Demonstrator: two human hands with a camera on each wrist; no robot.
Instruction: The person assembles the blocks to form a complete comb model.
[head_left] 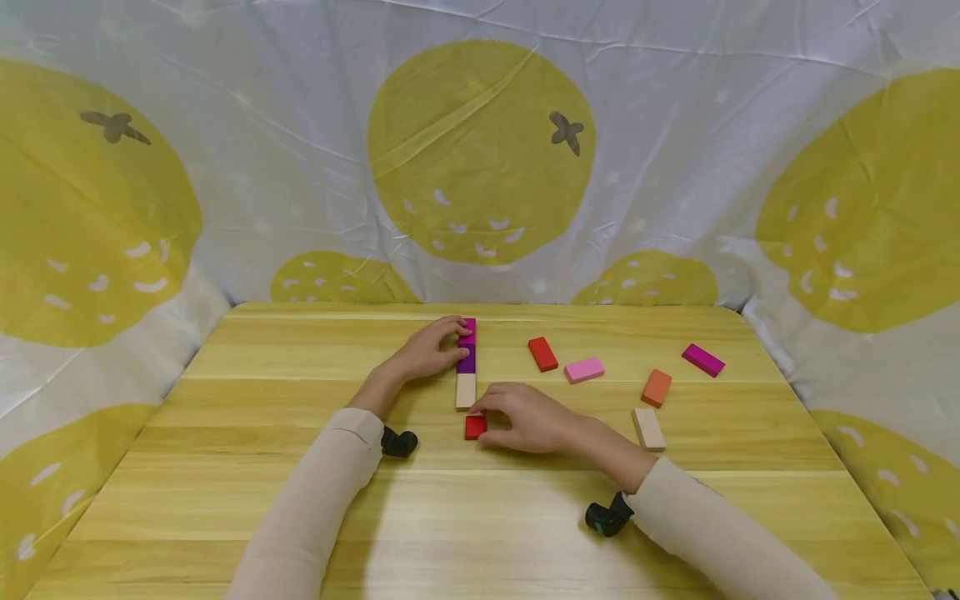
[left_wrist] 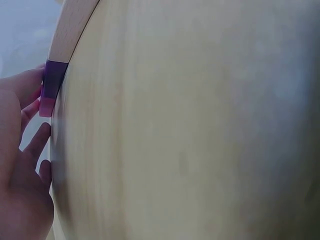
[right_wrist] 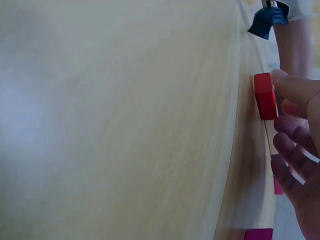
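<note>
A row of flat wooden blocks runs away from me in the head view: a magenta block (head_left: 468, 327), a purple block (head_left: 467, 360) and a beige block (head_left: 466, 392). My left hand (head_left: 427, 350) lies at its far end, fingers over the magenta block and thumb against the purple one. Loosely bent fingers (left_wrist: 37, 142) show beside the row in the left wrist view. Just nearer than the beige block is a red block (head_left: 476, 427). My right hand (head_left: 532, 421) pinches this red block (right_wrist: 265, 96) between thumb and index finger; its other fingers are loosely curled.
On the right lie another red block (head_left: 543, 354), a pink block (head_left: 584, 370), an orange block (head_left: 656, 387), a second beige block (head_left: 648, 429) and a second magenta block (head_left: 703, 360). A fruit-patterned cloth (head_left: 315, 167) hangs behind the wooden table (head_left: 247, 467).
</note>
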